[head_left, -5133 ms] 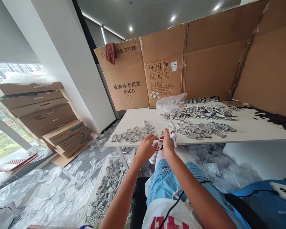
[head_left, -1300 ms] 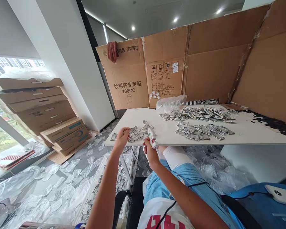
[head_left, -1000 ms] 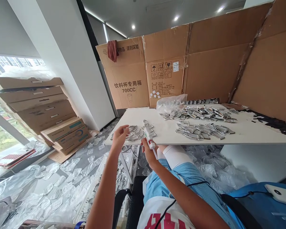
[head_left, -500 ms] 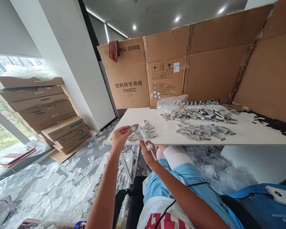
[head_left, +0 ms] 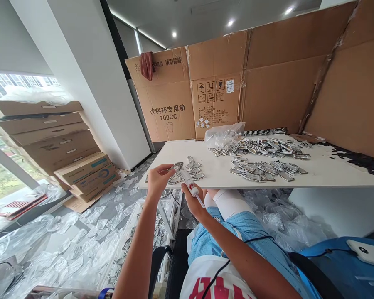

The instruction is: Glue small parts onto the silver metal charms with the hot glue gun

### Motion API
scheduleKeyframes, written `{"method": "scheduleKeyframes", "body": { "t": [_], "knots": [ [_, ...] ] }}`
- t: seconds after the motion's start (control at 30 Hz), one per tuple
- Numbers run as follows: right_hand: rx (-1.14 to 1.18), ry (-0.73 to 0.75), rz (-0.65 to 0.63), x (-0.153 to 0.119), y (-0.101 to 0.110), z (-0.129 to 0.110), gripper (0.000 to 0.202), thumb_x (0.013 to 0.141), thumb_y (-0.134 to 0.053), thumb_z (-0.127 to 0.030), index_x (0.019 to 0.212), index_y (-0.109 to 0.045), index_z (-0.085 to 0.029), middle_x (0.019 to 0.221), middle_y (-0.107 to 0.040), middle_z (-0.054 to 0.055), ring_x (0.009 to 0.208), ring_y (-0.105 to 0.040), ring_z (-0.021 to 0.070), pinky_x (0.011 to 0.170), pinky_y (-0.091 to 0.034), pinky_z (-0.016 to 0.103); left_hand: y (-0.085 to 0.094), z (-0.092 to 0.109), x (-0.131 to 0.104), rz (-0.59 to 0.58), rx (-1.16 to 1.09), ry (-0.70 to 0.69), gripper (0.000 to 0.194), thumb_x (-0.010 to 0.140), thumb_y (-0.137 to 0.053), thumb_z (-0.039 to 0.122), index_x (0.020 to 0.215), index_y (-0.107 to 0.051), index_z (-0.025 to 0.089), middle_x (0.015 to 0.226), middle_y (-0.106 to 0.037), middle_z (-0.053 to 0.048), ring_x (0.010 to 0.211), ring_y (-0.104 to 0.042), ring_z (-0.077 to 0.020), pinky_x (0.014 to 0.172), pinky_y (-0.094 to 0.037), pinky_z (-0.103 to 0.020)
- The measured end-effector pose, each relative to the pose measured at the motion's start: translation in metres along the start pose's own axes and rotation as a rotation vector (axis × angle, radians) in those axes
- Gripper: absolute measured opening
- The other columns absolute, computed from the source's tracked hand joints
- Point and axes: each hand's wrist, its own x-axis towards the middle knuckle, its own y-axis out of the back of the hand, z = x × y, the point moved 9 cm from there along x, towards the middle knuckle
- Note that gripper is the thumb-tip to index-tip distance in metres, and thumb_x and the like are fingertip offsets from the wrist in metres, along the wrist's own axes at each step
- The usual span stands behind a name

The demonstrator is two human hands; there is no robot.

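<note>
My left hand (head_left: 158,179) pinches a small silver metal frame piece (head_left: 177,166) above the near left edge of the white table. My right hand (head_left: 194,200) is wrapped round a white syringe-like tube (head_left: 188,181) with red marks, and a thin white rod sticks out of its lower end. The tube's upper end is close to the frame piece; whether they touch I cannot tell. Just behind, a small pile of similar metal pieces (head_left: 193,167) lies on the table.
Larger piles of metal pieces (head_left: 264,170) lie on the white table (head_left: 215,176), beside a clear plastic bag (head_left: 224,133) and black strips (head_left: 358,160). Cardboard walls (head_left: 218,62) rise behind. A crate of metal pieces (head_left: 124,257) stands below left. Plastic wrappers (head_left: 77,249) litter the floor.
The tube's upper end has shifted slightly left, nearer to the frame piece. My left hand has moved slightly right with the piece. Both grips look the same.
</note>
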Motion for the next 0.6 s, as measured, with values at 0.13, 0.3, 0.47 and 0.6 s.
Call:
{"method": "scheduleKeyframes", "body": {
  "t": [0.13,0.3,0.47,0.6],
  "knots": [
    [0.002,-0.011,-0.004,0.000,0.000,-0.004,0.045,0.097,-0.071,-0.064,0.074,-0.061,-0.027,0.060,-0.053,-0.005,0.060,-0.049,0.0190,0.065,-0.045,0.034,-0.002,0.001,0.000,-0.004,0.007,-0.002,0.042,0.070,-0.092,0.048,0.103,-0.092,0.022,0.096,-0.089,-0.009,0.092,-0.082,-0.0302,0.083,-0.059,-0.041],
    [-0.051,-0.019,-0.006,-0.001,0.000,-0.006,0.047,0.096,-0.065,-0.067,0.073,-0.058,-0.027,0.066,-0.057,-0.002,0.066,-0.052,0.0201,0.066,-0.044,0.033,-0.006,0.008,-0.004,-0.015,0.030,-0.029,0.036,0.072,-0.091,0.044,0.101,-0.091,0.022,0.095,-0.088,-0.009,0.093,-0.082,-0.0308,0.084,-0.060,-0.042],
    [-0.125,-0.088,0.056,-0.002,0.007,-0.001,0.049,0.095,-0.063,-0.061,0.061,-0.047,-0.030,0.057,-0.050,-0.001,0.066,-0.052,0.0225,0.064,-0.043,0.034,-0.011,0.011,-0.007,-0.030,0.011,-0.028,0.034,0.073,-0.090,0.041,0.100,-0.091,0.022,0.097,-0.088,-0.009,0.094,-0.082,-0.0299,0.085,-0.061,-0.041],
    [-0.158,-0.158,0.065,-0.002,0.010,0.003,0.049,0.095,-0.062,-0.054,0.057,-0.042,-0.031,0.058,-0.051,0.001,0.064,-0.049,0.0216,0.060,-0.038,0.035,-0.013,0.009,-0.007,-0.036,0.001,-0.033,0.033,0.073,-0.091,0.040,0.100,-0.090,0.021,0.096,-0.088,-0.009,0.091,-0.081,-0.0288,0.084,-0.062,-0.041]
  ]
}}
